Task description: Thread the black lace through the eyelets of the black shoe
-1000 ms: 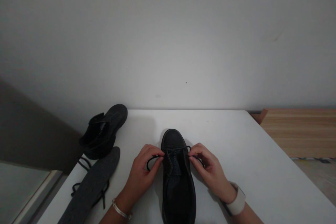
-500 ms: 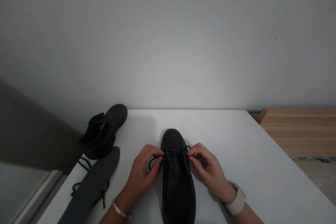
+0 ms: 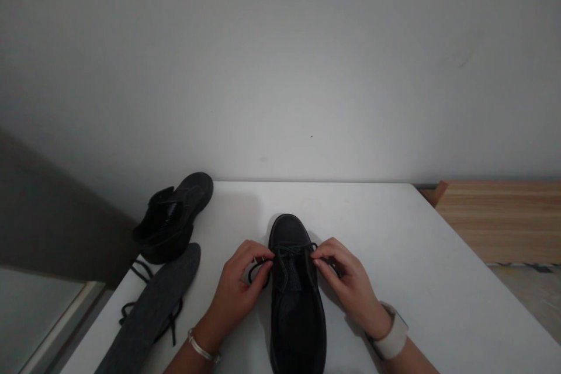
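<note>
A black shoe (image 3: 288,232) lies toe-away on the white table between my hands, its opening facing up. At its left side my left hand (image 3: 243,280) pinches a black shoelace (image 3: 251,272), which loops out beneath the fingers. Opposite, my right hand (image 3: 346,280) grips the lace at the shoe's right edge, thumb and forefinger together; a small loop shows just above the fingertips. One strand of lace crosses the front of the shoe. The exact spots where the fingertips meet lace and eyelets are too dark to make out.
At the table's far left stands a second black shoe (image 3: 169,219). A grey insole (image 3: 151,310) lies in front of it, over a loose black lace (image 3: 173,327). A wall (image 3: 280,70) rises behind the white table (image 3: 394,234). Wooden furniture (image 3: 499,222) sits beyond the right edge.
Almost nothing differs. My right fingertips have shifted very slightly left along the shoe's edge, and the view has moved a touch.
</note>
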A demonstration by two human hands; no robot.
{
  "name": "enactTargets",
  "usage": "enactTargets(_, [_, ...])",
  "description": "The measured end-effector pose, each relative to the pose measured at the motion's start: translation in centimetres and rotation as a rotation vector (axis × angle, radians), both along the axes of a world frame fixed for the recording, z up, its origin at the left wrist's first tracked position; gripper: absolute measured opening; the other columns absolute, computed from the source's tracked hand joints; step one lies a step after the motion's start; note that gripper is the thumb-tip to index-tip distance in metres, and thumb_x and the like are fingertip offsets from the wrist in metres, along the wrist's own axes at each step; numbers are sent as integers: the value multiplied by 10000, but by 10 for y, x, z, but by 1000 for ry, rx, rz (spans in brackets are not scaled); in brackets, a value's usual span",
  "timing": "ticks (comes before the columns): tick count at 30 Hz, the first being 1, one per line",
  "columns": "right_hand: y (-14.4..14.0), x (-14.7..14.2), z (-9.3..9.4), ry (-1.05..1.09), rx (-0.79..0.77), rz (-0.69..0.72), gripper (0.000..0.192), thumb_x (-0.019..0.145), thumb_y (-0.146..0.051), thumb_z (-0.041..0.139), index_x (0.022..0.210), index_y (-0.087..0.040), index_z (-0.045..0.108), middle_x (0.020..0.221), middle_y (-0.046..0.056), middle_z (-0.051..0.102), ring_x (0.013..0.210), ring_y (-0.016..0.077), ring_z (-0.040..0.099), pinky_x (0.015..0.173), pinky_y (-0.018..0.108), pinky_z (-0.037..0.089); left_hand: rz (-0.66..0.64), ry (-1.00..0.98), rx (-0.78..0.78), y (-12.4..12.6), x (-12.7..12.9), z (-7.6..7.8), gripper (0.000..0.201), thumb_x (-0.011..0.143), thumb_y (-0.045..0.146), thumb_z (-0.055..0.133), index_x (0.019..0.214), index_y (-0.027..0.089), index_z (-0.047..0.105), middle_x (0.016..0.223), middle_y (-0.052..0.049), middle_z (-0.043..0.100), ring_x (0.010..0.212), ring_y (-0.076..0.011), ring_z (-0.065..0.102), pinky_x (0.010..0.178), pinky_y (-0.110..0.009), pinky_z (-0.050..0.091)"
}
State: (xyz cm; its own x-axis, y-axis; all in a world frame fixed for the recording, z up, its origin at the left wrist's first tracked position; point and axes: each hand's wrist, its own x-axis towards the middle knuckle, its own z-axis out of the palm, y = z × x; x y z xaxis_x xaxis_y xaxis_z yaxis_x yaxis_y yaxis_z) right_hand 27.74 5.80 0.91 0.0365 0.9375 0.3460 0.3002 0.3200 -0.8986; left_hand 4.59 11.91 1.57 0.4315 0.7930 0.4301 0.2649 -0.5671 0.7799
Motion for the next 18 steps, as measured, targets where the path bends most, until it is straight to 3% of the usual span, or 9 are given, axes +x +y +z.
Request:
enactTargets(8, [-3,0,-2,62,-11,34,134,978,-220,554,1066,-268,643,947,35,592,874,182,578,758,301,471,-5,21,-28,0,-2,-4,125,944,146,555,1012,229,619,907,-18,626,843,-167,598,743,-280,490])
enactTargets(18, [-3,1,0,69,-14,15,64,977,-233,560,952,-250,616,897,18,576,832,170,563,722,280,449,-23,16,-28,0,-3,-6,135,950,141,544,1024,230,615,924,-21,623,855,-165,593,758,-281,488])
